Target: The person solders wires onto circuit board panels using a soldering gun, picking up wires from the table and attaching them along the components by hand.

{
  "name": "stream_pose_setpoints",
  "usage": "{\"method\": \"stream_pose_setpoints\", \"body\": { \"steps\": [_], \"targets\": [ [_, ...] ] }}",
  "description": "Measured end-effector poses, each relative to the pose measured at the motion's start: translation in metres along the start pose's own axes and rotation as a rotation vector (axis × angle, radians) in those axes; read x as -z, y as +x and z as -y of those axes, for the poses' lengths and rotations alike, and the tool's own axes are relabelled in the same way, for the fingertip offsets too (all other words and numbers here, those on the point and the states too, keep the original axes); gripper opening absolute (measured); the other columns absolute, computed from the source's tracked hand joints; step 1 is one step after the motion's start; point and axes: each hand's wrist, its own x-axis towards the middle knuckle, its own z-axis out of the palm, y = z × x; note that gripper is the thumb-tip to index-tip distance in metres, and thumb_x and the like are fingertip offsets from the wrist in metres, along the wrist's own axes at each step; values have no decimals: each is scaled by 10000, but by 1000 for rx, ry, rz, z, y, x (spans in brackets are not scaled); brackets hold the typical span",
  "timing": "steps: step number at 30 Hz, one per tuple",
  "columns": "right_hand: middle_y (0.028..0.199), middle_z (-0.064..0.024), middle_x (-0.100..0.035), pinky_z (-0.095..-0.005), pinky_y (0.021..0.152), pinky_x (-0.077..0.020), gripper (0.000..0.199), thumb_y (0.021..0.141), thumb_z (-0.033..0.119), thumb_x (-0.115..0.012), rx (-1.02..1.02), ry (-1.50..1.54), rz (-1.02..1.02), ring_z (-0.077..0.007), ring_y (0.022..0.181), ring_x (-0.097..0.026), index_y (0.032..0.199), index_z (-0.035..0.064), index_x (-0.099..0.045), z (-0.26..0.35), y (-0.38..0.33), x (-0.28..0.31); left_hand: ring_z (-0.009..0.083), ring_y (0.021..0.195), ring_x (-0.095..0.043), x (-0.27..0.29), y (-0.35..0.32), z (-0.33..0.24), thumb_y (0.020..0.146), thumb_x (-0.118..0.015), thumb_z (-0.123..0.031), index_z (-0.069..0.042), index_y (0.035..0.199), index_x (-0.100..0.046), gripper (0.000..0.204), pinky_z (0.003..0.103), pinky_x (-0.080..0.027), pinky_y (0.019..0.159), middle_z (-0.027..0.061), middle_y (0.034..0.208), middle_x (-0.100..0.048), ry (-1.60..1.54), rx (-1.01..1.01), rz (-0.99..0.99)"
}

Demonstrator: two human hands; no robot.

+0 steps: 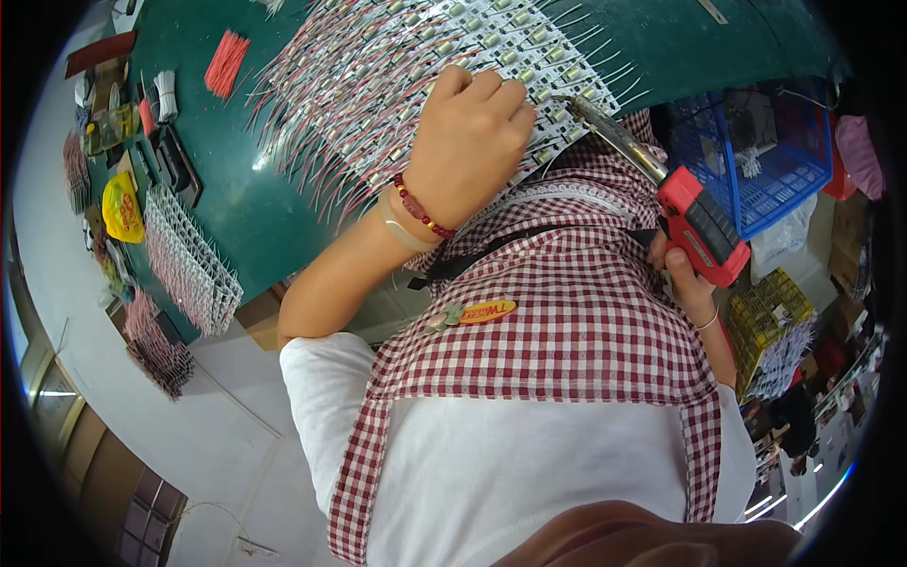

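Observation:
My right hand (688, 279) is wrapped round the red and black handle of a soldering gun (699, 227). Its long metal barrel points up and left, and the tip meets the near right part of a panel of small white circuit boards (482, 42). Over that panel's near edge lies my left hand (477, 132), its fingers curled down. Whatever those fingers pinch is hidden beneath the hand. Rows of small metallic parts cover the boards, with red and white wires (331, 142) fanning out to the left and pale wires on the right.
The panel lies on a green tabletop (255, 198). Left of it are a bundle of red wires (227, 63), a yellow bag (122, 208) and another stack of wired boards (192, 260). A blue crate (770, 194) and a yellow basket (770, 317) stand at the right.

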Motion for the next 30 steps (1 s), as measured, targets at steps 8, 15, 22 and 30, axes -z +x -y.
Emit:
{"method": "stream_pose_setpoints", "body": {
  "steps": [8,15,22,30],
  "targets": [
    [690,0,-529,-254,579,-386,261,894,267,-623,-52,37,26,-98,622,-485,792,31,-583,-4,-11,4,193,711,-514,-2,-6,-13,720,-625,-60,-96,861,-660,149,335,-382,666,24,729,-487,-39,-6,-81],
    [712,-30,-563,-261,579,-417,181,865,189,-622,-25,-71,40,-117,624,-522,826,13,-606,-20,-16,11,195,708,-496,-9,-9,-14,720,-630,-54,-95,891,-665,179,338,-376,654,28,726,-461,-93,22,-58],
    [698,-44,-604,-258,569,-440,177,812,182,-676,66,-202,10,-131,607,-571,824,10,-634,-18,-7,8,200,700,-495,-15,-10,-13,744,-649,-62,-71,860,-654,117,333,-375,643,32,718,-464,-90,4,-103],
    [671,-42,-596,-258,554,-432,204,801,204,-688,-21,-117,6,-132,585,-560,824,8,-635,-14,-15,13,194,713,-514,-11,-9,-14,743,-648,-55,-50,837,-644,94,331,-382,649,32,728,-495,-73,-7,-73]
  ]
}}
